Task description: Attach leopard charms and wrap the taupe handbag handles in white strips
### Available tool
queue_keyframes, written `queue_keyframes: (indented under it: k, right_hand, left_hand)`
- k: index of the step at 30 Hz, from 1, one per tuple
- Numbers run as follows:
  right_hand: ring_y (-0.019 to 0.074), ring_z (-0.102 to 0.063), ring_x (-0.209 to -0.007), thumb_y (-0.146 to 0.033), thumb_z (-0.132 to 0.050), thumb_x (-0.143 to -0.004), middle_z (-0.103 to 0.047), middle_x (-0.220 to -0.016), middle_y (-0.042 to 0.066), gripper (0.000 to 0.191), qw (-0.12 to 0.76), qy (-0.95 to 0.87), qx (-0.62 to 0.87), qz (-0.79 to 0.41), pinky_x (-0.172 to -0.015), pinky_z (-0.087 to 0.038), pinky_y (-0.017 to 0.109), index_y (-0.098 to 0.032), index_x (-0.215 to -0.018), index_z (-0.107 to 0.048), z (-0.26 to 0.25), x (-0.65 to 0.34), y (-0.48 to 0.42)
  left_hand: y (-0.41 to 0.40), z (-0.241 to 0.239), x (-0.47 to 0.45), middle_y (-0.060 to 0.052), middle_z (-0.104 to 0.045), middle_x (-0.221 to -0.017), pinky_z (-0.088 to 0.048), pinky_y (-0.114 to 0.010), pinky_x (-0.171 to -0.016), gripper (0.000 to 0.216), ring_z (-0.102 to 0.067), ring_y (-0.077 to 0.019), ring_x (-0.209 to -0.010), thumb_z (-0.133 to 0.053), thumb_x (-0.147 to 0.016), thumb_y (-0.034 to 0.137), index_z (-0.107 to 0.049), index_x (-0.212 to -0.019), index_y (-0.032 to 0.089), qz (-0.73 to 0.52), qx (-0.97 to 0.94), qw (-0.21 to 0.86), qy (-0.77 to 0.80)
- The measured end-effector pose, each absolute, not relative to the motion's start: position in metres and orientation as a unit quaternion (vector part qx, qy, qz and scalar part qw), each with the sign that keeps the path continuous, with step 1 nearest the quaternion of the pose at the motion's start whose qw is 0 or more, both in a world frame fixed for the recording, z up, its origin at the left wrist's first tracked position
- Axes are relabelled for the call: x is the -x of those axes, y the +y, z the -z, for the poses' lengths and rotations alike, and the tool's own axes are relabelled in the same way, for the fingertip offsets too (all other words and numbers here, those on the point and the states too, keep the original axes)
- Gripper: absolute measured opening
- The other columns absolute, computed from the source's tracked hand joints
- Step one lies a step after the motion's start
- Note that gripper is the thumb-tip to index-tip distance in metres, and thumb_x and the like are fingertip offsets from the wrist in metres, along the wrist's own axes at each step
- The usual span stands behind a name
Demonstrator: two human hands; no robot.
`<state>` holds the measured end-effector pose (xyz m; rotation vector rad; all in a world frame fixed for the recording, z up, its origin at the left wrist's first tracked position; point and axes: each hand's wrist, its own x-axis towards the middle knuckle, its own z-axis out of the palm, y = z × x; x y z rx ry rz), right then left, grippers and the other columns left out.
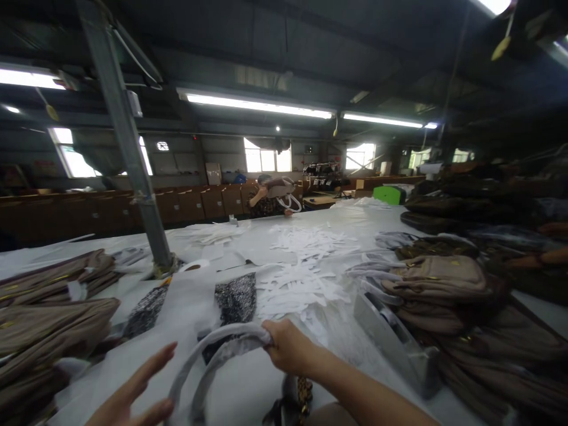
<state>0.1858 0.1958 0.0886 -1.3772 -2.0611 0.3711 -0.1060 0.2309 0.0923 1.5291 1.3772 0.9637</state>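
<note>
My right hand (290,346) is closed around a paper-wrapped bag handle (222,349) that arches over the near edge of the white table (266,236). Fingers stretched out flat, my left hand (137,393) hovers just left of the handle and holds nothing. Under the handle lies white wrapping paper (186,307) with a dark speckled bag (235,299) showing through. A leopard-print piece with a metal chain (304,393) sits below my right wrist.
Stacks of brown bags lie at the left (48,331) and right (444,284). White paper scraps (306,266) cover the table's middle. A grey tape dispenser (399,343) stands at the right. A steel post (128,148) rises from the table. A person (268,198) works at the far end.
</note>
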Motion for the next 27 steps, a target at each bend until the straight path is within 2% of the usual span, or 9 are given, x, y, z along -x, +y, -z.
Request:
queue_keyframes:
  k: [3,6,8,10,12,15,18,22,27]
  right_hand:
    - [0.0171,-0.059,-0.063,-0.019,-0.05,-0.075,-0.066,-0.073,0.003,0.013,0.234,-0.822,0.513,-0.075,-0.052,-0.032,0.022,-0.02,-0.086,-0.057,-0.091,-0.177,0.197]
    - [0.0168,-0.061,-0.068,-0.024,-0.054,-0.077,-0.066,-0.075,0.002,0.013,0.238,-0.823,0.508,-0.089,-0.055,-0.036,0.021,-0.02,-0.088,-0.058,-0.086,-0.177,0.203]
    - [0.0144,-0.061,-0.07,-0.031,-0.06,-0.077,-0.066,-0.077,-0.001,0.015,0.252,-0.821,0.491,-0.146,-0.057,-0.039,0.018,-0.021,-0.089,-0.06,-0.081,-0.188,0.21]
    - [0.0117,-0.061,-0.073,-0.04,-0.063,-0.078,-0.067,-0.084,-0.002,0.026,0.247,-0.819,0.48,-0.193,-0.059,-0.041,0.015,-0.022,-0.096,-0.06,-0.074,-0.206,0.22]
    - [0.0105,-0.061,-0.078,-0.045,-0.056,-0.084,-0.066,-0.092,-0.002,0.029,0.222,-0.803,0.525,-0.173,-0.064,-0.043,0.015,-0.022,-0.102,-0.06,-0.066,-0.225,0.236]
    - [0.0156,-0.06,-0.088,-0.033,-0.044,-0.092,-0.065,-0.096,0.006,0.025,0.178,-0.752,0.628,-0.094,-0.076,-0.044,0.023,-0.016,-0.096,-0.062,-0.049,-0.245,0.268]
    - [0.0234,-0.058,-0.096,-0.02,-0.054,-0.086,-0.063,-0.1,0.014,0.014,0.14,-0.727,0.669,-0.068,-0.082,-0.044,0.034,-0.01,-0.092,-0.063,-0.027,-0.252,0.297]
    - [0.0213,-0.056,-0.099,-0.022,-0.058,-0.085,-0.061,-0.103,0.007,0.014,0.098,-0.711,0.694,-0.059,-0.087,-0.044,0.042,-0.012,-0.093,-0.061,0.0,-0.253,0.316]
    - [0.0212,-0.054,-0.103,-0.028,-0.054,-0.088,-0.059,-0.107,0.006,0.018,0.131,-0.685,0.714,-0.061,-0.091,-0.043,0.044,-0.014,-0.098,-0.06,0.012,-0.262,0.317]
  left_hand:
    - [0.238,-0.135,0.07,-0.001,-0.055,-0.129,-0.031,-0.032,-0.106,0.076,-0.039,-0.0293,-0.127,-0.085,-0.036,0.024,-0.062,-0.108,0.031,-0.331,-0.688,0.443,0.469]
    - [0.238,-0.148,0.04,-0.006,-0.071,-0.089,-0.053,-0.03,-0.074,0.044,-0.063,-0.03,-0.09,-0.082,-0.046,0.024,-0.068,-0.088,0.023,-0.201,-0.702,0.546,0.411]
    - [0.24,-0.139,0.036,-0.005,-0.066,-0.061,-0.049,-0.027,-0.049,0.027,-0.062,-0.0239,-0.057,-0.077,-0.055,0.031,-0.067,-0.077,0.02,-0.121,-0.672,0.609,0.403]
    - [0.245,-0.127,0.042,-0.002,-0.06,-0.05,-0.044,-0.024,-0.042,0.024,-0.054,-0.0177,-0.044,-0.076,-0.057,0.035,-0.064,-0.07,0.019,-0.115,-0.645,0.639,0.402]
    - [0.25,-0.121,0.05,-0.001,-0.057,-0.045,-0.041,-0.021,-0.041,0.026,-0.051,-0.0142,-0.042,-0.077,-0.056,0.038,-0.061,-0.065,0.018,-0.168,-0.628,0.647,0.399]
    - [0.255,-0.127,0.054,0.004,-0.049,-0.042,-0.037,-0.019,-0.038,0.03,-0.039,-0.007,-0.034,-0.075,-0.061,0.043,-0.058,-0.064,0.017,-0.235,-0.577,0.669,0.405]
    - [0.256,-0.142,0.052,0.007,-0.045,-0.046,-0.028,-0.016,-0.032,0.033,-0.021,-0.0007,-0.031,-0.072,-0.066,0.045,-0.053,-0.065,0.018,-0.253,-0.509,0.71,0.416]
    - [0.258,-0.148,0.052,0.006,-0.045,-0.05,-0.021,-0.015,-0.031,0.038,-0.019,-0.0001,-0.032,-0.064,-0.071,0.055,-0.053,-0.067,0.019,-0.24,-0.463,0.73,0.442]
    - [0.267,-0.134,0.059,0.007,-0.041,-0.048,-0.018,-0.015,-0.029,0.044,-0.018,-0.0007,-0.03,-0.063,-0.067,0.062,-0.052,-0.065,0.019,-0.245,-0.444,0.701,0.502]
